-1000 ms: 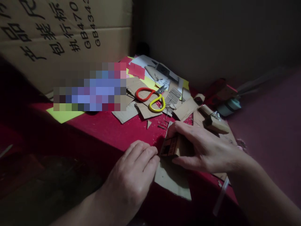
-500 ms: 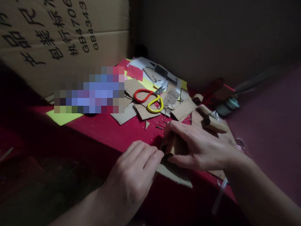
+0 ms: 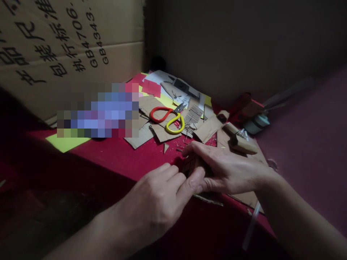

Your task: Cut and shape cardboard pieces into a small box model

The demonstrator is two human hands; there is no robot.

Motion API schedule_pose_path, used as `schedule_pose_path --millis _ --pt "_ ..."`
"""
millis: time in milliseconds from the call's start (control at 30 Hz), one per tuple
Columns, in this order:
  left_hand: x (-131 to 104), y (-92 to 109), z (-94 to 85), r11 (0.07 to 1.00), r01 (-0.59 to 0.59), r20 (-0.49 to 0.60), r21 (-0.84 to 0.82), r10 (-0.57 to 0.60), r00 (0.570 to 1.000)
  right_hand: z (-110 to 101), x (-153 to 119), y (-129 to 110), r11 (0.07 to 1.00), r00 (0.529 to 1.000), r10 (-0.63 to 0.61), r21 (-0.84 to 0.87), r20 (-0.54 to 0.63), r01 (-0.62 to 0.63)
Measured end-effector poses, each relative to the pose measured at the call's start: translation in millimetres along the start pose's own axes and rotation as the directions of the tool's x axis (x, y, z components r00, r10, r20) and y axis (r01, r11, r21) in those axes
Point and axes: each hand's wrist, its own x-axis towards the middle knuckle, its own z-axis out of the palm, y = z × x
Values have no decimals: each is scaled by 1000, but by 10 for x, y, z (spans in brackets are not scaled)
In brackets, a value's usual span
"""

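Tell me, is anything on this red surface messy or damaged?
Yes. Cut cardboard scraps and thin slivers lie scattered around the scissors, behind both hands, left hand and right hand, which hold a small cardboard piece.

one head-worn camera looks forward and down, close over a red cloth-covered table; printed brown cardboard box at ten o'clock.
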Motion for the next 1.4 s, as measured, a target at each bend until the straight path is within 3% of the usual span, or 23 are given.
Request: schedule_pose_path --millis 167,367,433,633,767,900,1000,1100,1167,1233,1300,1400 --pt "53 -22 -20 995 -13 41 102 9 999 -47 -15 -40 998 999 -21 63 30 19" --pt "45 -42 31 990 -11 55 144 3 998 -59 -61 64 953 989 -149 265 -16 148" --pt "59 -17 50 986 0 42 168 -7 999 -64 -56 82 942 992 -128 314 2 121" --pt "119 144 84 932 108 39 347 -129 991 -98 -9 100 917 992 -123 385 18 106" --pt "108 188 76 937 143 51 320 -168 985 -123 12 134 901 988 -152 415 36 124" --pt "101 148 64 971 110 -26 212 -107 994 -142 35 161 915 989 -144 386 42 116" --pt "93 145 71 966 146 -104 213 -127 987 -135 51 191 929 992 -126 351 11 114" --pt "67 188 108 974 134 -85 182 -121 989 -107 53 230 924 987 -160 351 -9 153" --pt "44 225 164 982 125 -81 140 -114 990 -85 43 251 915 985 -173 370 0 161" --pt "25 256 249 987 108 -149 120 -90 985 -67 26 258 908 988 -154 395 7 139" --pt "12 279 350 990 45 -236 137 -12 972 -54 4 248 902 993 -113 420 17 95" --pt "9 303 473 980 8 -273 199 48 961 -31 -31 223 888 997 -64 457 33 42"
